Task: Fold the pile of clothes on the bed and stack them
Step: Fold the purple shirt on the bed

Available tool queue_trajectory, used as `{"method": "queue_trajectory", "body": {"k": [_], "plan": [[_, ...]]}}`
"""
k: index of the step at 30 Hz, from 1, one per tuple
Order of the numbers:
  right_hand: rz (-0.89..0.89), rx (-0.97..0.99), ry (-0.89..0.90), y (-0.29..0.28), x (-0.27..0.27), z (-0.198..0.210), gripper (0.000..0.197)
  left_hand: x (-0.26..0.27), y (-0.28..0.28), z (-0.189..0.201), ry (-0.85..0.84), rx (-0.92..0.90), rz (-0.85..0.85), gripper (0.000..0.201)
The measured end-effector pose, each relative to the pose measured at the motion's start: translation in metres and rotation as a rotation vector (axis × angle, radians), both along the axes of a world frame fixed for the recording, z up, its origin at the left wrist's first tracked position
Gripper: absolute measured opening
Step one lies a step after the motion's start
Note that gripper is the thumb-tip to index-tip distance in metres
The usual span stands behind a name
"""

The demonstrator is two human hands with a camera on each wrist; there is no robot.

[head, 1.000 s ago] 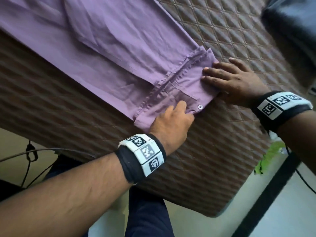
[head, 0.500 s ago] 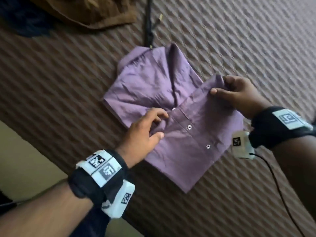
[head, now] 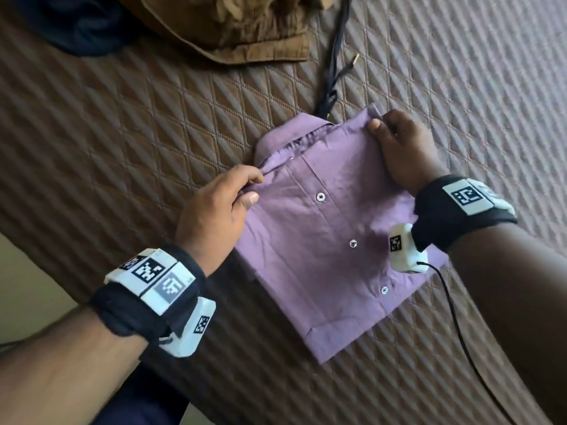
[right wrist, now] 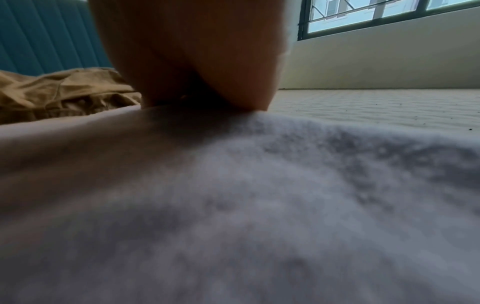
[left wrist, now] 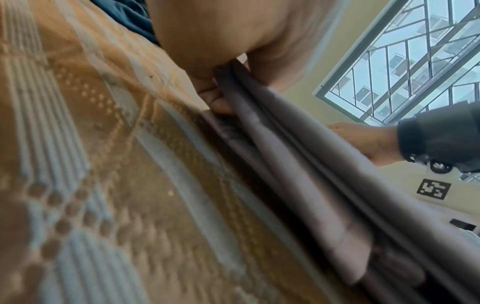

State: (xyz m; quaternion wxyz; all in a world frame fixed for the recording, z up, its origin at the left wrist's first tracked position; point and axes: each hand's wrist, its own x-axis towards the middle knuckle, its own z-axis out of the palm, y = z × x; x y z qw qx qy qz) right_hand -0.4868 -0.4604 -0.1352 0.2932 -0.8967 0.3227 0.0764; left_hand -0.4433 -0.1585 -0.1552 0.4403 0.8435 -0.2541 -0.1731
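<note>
On bed (head: 122, 124) | purple shirt (head: 322, 240) folded | L hand (head: 214, 210) + R hand (head: 402, 148) pinch corners

We look down on a bed (head: 129, 124) covered in a brown quilted spread stitched in diamonds. A folded purple shirt (head: 331, 240) lies flat on it near the bed's edge, button placket up. Beyond the shirt, a crumpled tan garment (head: 245, 29) sits on the spread, with a dark blue garment (head: 82, 29) beside it. A black cable (head: 333, 72) runs across the quilt from the tan garment to the shirt's collar.
</note>
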Motion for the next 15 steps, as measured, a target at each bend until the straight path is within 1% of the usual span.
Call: {"method": "queue_trajectory", "body": {"k": [3, 5, 6, 7, 9, 11, 13, 15], "plan": [[0.048, -0.071, -0.023, 0.004, 0.003, -0.009, 0.025, 0.001, -0.002, -0.005, -0.088, 0.025, -0.017, 0.026], [0.039, -0.108, -0.012, 0.007, 0.003, -0.014, 0.026, 0.001, 0.001, -0.01, -0.168, 0.049, -0.013, 0.022], [0.023, -0.111, -0.001, 0.009, 0.002, -0.015, 0.027, -0.002, 0.003, -0.012, -0.188, 0.067, 0.019, 0.021], [-0.003, -0.107, 0.0, 0.009, 0.001, -0.014, 0.029, -0.006, 0.005, -0.013, -0.16, 0.078, 0.086, 0.026], [-0.072, -0.067, -0.044, 0.011, -0.002, -0.013, 0.033, -0.017, 0.009, -0.006, 0.008, 0.082, 0.271, 0.042], [-0.109, -0.015, -0.134, 0.016, -0.012, -0.005, 0.044, -0.032, 0.011, 0.002, 0.153, 0.085, 0.414, 0.052], [-0.068, -0.036, -0.154, 0.021, -0.028, 0.005, 0.052, -0.043, 0.012, 0.007, 0.267, 0.088, 0.493, 0.058], [0.062, -0.14, -0.145, 0.033, -0.052, 0.015, 0.055, -0.056, 0.015, 0.007, 0.336, 0.097, 0.551, 0.066]]}}
